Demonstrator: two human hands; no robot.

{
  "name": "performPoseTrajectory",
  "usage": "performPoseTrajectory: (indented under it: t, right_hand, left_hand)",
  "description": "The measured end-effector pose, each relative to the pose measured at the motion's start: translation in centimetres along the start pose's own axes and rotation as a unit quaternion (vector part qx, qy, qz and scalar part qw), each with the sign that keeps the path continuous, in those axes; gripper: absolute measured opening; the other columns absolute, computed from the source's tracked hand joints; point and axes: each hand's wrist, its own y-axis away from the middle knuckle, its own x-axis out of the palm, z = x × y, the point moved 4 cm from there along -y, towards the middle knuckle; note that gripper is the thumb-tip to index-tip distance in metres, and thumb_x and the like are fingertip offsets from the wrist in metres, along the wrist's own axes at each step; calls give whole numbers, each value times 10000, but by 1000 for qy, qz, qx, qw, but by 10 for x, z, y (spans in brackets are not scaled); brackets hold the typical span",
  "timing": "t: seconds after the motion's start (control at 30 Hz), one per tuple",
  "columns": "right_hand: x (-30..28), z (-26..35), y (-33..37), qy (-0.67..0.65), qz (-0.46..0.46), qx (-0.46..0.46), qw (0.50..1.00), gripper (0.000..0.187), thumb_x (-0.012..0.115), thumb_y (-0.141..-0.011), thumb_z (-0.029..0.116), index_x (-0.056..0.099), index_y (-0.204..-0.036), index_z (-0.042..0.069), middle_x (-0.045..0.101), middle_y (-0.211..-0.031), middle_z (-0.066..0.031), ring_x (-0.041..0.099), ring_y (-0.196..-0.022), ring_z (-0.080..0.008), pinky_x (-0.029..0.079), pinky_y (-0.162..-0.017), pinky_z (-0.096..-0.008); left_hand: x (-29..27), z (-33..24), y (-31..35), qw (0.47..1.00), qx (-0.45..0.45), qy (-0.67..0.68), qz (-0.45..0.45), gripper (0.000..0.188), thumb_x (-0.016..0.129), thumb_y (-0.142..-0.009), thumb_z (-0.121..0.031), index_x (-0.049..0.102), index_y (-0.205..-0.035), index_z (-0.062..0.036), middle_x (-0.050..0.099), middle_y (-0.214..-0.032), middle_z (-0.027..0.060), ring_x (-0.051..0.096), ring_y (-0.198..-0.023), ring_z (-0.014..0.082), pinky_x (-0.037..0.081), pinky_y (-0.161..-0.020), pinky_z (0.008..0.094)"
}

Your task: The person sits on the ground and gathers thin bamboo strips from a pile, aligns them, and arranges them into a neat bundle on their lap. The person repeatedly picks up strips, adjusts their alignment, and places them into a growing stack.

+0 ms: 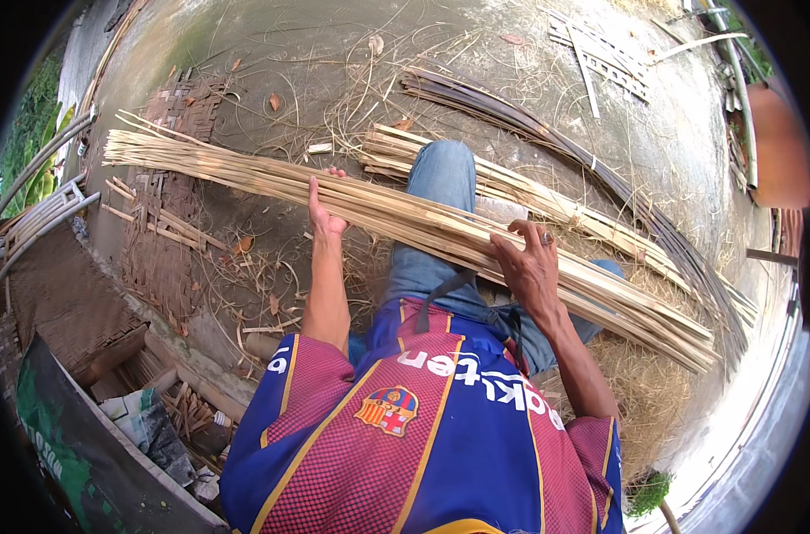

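Note:
A long bundle of pale split bamboo strips (405, 210) lies slantwise across my lap, from the far left down to the right. My left hand (327, 214) cradles it from beneath, the thumb up on the near side and fingertips showing past the far side. Over the right half of the bundle, my right hand (527, 267) grips from above with bent fingers; a ring is on one of them. At the left end the strips fan out a little. What the right thumb does under the strips is hidden.
Beyond my knee lies another pile of pale strips (592, 224), with a dark strip bundle (556, 138) behind it. Woven mats (160, 231) and short sticks (173, 230) lie at left. Thin shavings (351, 107) litter the concrete floor. A slatted panel (600, 58) is far right.

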Motion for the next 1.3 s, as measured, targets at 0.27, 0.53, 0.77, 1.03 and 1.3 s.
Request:
performPoseTrajectory:
  t: [0.27, 0.53, 0.77, 1.03, 1.3]
  right_hand:
    - [39, 16, -25, -83, 18, 35, 996, 195, 729, -843, 247, 713, -1014, 154, 632, -982, -41, 584, -984, -251, 410, -855, -411]
    - [46, 9, -51, -201, 121, 128, 964, 114, 674, -864, 200, 718, -881, 96, 667, -830, -104, 641, -758, -304, 454, -732, -444]
    - [40, 3, -60, -362, -65, 261, 892, 138, 652, -939, 120, 690, -953, -12, 660, -839, -138, 644, -785, -264, 497, -743, -362]
    - [13, 72, -16, -431, 101, 49, 895, 118, 696, -921, 103, 717, -909, -12, 654, -815, -124, 629, -711, -218, 506, -647, -315]
    - [81, 70, -8, -451, 184, 150, 861, 210, 662, -957, 173, 700, -970, -32, 663, -825, -120, 633, -760, -213, 502, -691, -335]
  left_hand:
    - [-9, -1, -8, 1000, -25, -14, 10, 402, 625, -987, -366, 566, -1189, -24, 633, -1169, 111, 597, -1151, 287, 474, -1071, 443]
    - [-11, -1, -6, 1000, -16, -21, 15, 440, 624, -986, -361, 534, -1250, -20, 623, -1196, 118, 585, -1181, 291, 466, -1086, 453]
    - [-12, 3, 0, 999, -14, -13, 42, 451, 640, -975, -355, 539, -1246, -9, 616, -1200, 121, 577, -1199, 285, 456, -1107, 450]
    - [0, -3, -10, 998, -55, -26, 21, 292, 660, -972, -304, 606, -1091, -42, 657, -1047, 90, 632, -1065, 257, 509, -1043, 458]
    - [89, 53, 24, 999, -40, -10, 20, 217, 610, -1005, -277, 594, -1021, -62, 642, -990, 86, 630, -1023, 245, 534, -980, 434]
